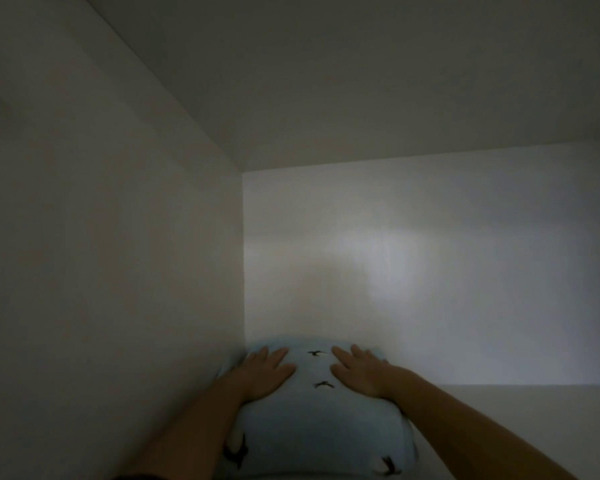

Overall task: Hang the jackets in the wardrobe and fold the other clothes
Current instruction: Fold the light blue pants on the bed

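A folded light-blue garment with small dark bird prints lies on a white shelf inside a dim wardrobe compartment, pushed against the left wall. My left hand lies flat on its upper left part, fingers straight and spread. My right hand lies flat on its upper right part, fingers likewise straight. Both forearms reach in from the bottom edge. No jacket or hanger is in view.
The compartment's left side wall stands right beside the garment. The white back wall is just behind it. The shelf surface stretches to the right of the garment. The compartment's ceiling is overhead.
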Tool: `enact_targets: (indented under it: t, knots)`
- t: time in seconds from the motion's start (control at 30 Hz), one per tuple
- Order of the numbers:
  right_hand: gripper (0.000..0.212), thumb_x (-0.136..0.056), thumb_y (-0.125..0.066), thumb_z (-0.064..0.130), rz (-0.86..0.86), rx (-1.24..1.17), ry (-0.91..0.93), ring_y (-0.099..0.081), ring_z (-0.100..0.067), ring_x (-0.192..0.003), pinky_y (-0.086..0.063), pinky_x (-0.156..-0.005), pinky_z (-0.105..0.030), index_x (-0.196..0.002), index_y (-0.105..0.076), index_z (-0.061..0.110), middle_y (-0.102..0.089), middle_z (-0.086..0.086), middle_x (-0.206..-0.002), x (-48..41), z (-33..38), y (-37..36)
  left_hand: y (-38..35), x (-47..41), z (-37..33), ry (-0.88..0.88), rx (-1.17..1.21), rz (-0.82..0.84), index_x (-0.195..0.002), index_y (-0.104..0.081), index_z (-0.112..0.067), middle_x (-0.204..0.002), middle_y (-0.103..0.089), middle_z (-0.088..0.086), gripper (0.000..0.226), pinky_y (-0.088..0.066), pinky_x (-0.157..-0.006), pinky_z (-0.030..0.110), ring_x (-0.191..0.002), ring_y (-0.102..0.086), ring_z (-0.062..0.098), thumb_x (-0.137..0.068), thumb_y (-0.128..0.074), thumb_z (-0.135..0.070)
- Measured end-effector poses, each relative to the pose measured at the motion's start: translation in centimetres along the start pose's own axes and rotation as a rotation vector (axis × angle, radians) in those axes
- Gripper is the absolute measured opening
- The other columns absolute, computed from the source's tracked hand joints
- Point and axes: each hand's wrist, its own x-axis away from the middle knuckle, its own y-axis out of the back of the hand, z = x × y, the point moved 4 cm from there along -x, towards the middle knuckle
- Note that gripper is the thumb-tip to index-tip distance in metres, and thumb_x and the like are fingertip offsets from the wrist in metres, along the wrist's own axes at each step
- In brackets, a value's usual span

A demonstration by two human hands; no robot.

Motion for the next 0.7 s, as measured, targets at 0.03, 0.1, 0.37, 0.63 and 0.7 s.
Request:
enact_targets:
  t: [0.03, 0.1, 0.37, 0.63, 0.7]
  knots:
    - [0.061, -0.098, -0.015, 0.057, -0.005, -0.012, 0.003, -0.001, -0.032, -0.147, -0.004, -0.116, -0.051, -0.152, 0.0, 0.033, 0.004, -0.009, -0.16, -0.1, 0.0, 0.0, 0.0, -0.2, 0.1, -0.001, 0.013, -0.003, -0.152, -0.003, -0.029, -0.16, 0.001, 0.01, 0.062, -0.006, -0.119, 0.041, -0.147, 0.0, 0.026, -0.099, -0.021, -0.055]
    - [0.061, -0.098, -0.016, 0.057, -0.029, -0.032, 0.014, -0.002, -0.032, -0.147, -0.005, -0.117, -0.051, -0.152, -0.002, 0.033, 0.003, -0.008, -0.161, 0.0, 0.1, -0.1, 0.2, -0.1, 0.1, 0.001, 0.017, -0.025, -0.152, -0.005, -0.029, -0.159, -0.001, 0.011, 0.062, -0.006, -0.119, 0.04, -0.147, -0.002, 0.025, -0.099, -0.022, -0.055]
    - [0.064, -0.098, -0.024, 0.054, 0.086, -0.001, 0.095, -0.031, -0.029, -0.138, -0.023, -0.112, -0.04, -0.147, -0.031, 0.013, -0.027, -0.014, -0.154, 5.1, 3.9, 2.2, 2.5, 3.4, -2.8, -0.017, -0.063, -0.165, -0.135, -0.044, -0.012, -0.144, -0.043, 0.013, 0.047, -0.034, -0.103, 0.031, -0.127, -0.044, 0.025, -0.101, -0.029, -0.039]
    - [0.058, -0.099, -0.017, 0.051, -0.222, 0.102, 0.085, -0.031, -0.032, -0.135, -0.022, -0.113, -0.047, -0.146, -0.028, 0.018, -0.031, -0.016, -0.149, 9.0, 4.2, 0.0, 1.4, 6.0, -4.9, -0.016, -0.018, -0.192, -0.138, -0.042, -0.012, -0.147, -0.04, 0.012, 0.051, -0.028, -0.111, 0.034, -0.13, -0.041, 0.025, -0.102, -0.021, -0.042]
    - [0.053, -0.099, -0.019, 0.049, -0.254, 0.081, 0.117, -0.039, -0.03, -0.129, -0.027, -0.11, -0.045, -0.139, -0.037, 0.018, -0.042, -0.014, -0.14, 10.6, 4.4, 0.4, 1.5, 7.5, -5.7, -0.053, -0.057, -0.186, -0.14, -0.04, -0.014, -0.148, -0.039, 0.011, 0.055, -0.027, -0.112, 0.035, -0.132, -0.04, 0.024, -0.101, -0.021, -0.047]
